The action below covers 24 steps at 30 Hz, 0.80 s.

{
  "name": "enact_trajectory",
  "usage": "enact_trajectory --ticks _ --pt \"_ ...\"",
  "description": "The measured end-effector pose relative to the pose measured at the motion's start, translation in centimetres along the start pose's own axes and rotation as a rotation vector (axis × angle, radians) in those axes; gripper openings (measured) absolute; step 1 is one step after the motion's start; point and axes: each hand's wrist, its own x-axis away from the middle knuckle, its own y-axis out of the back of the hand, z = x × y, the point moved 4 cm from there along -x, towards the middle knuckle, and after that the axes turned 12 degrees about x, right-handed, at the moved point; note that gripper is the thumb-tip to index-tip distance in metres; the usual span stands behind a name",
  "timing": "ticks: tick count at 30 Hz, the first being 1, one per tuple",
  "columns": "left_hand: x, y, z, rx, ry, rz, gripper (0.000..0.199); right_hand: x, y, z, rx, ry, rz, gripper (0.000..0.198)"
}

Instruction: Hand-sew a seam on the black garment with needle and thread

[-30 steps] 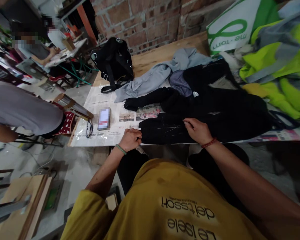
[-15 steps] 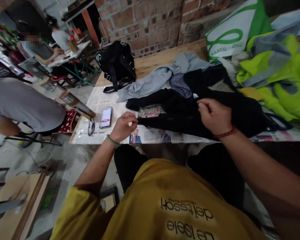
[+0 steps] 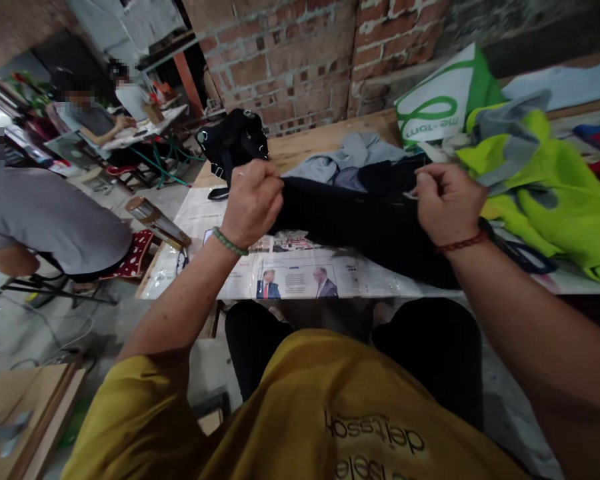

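Note:
A black garment point(image 3: 350, 217) stretches between my two hands, raised a little off the newspaper-covered table point(image 3: 240, 273). My left hand point(image 3: 256, 200), with a green bead bracelet at the wrist, is closed on its left end. On the right, my right hand point(image 3: 449, 203) pinches the upper edge of the same cloth, a red cord round that wrist. The garment's lower right part rests near the table's front edge. Behind it lies a light grey garment point(image 3: 340, 157), partly covered. Which part of the black garment I hold, I cannot tell.
A black bag point(image 3: 237, 143) stands at the back left of the table. To the right are a green and white bag point(image 3: 430, 107) and a neon yellow vest point(image 3: 535, 173). A metal tumbler point(image 3: 155, 220) leans at the left edge. A person in grey point(image 3: 55, 213) sits at left.
Both hands have risen, my left hand the most, lifting the black cloth off the table. The phone at left is now mostly hidden behind my left hand and wrist. The camera view has shifted slightly.

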Motion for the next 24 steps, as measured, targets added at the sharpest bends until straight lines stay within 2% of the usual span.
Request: enact_trajectory --ticks 3,6,10,13,16,20,24 --pt "2.9 -1.2 0.4 0.035 0.026 0.059 0.011 2.4 -0.9 -0.7 0.019 0.013 0.043 0.024" --pt "8.1 -4.0 1.7 0.185 0.124 0.148 0.012 6.2 -3.0 -1.8 0.033 0.047 0.158 0.022" --pt "15.6 -7.9 3.1 0.413 0.394 0.291 0.011 10.7 -5.7 -3.6 0.003 0.039 0.315 0.022" --pt "19.0 -9.6 3.3 0.506 0.553 0.359 0.012 12.4 -6.6 -4.8 -0.004 -0.003 0.333 0.021" --pt "20.0 -10.1 3.2 0.531 0.595 0.381 0.012 13.0 -6.7 -5.4 0.004 -0.030 0.317 0.021" --pt "19.8 -10.4 3.2 0.454 0.554 0.409 0.017 13.1 -6.7 -5.4 0.010 -0.037 0.302 0.021" --pt "19.5 -11.0 2.9 0.322 0.555 0.447 0.041 13.2 -6.7 -5.5 0.016 -0.023 0.297 0.021"
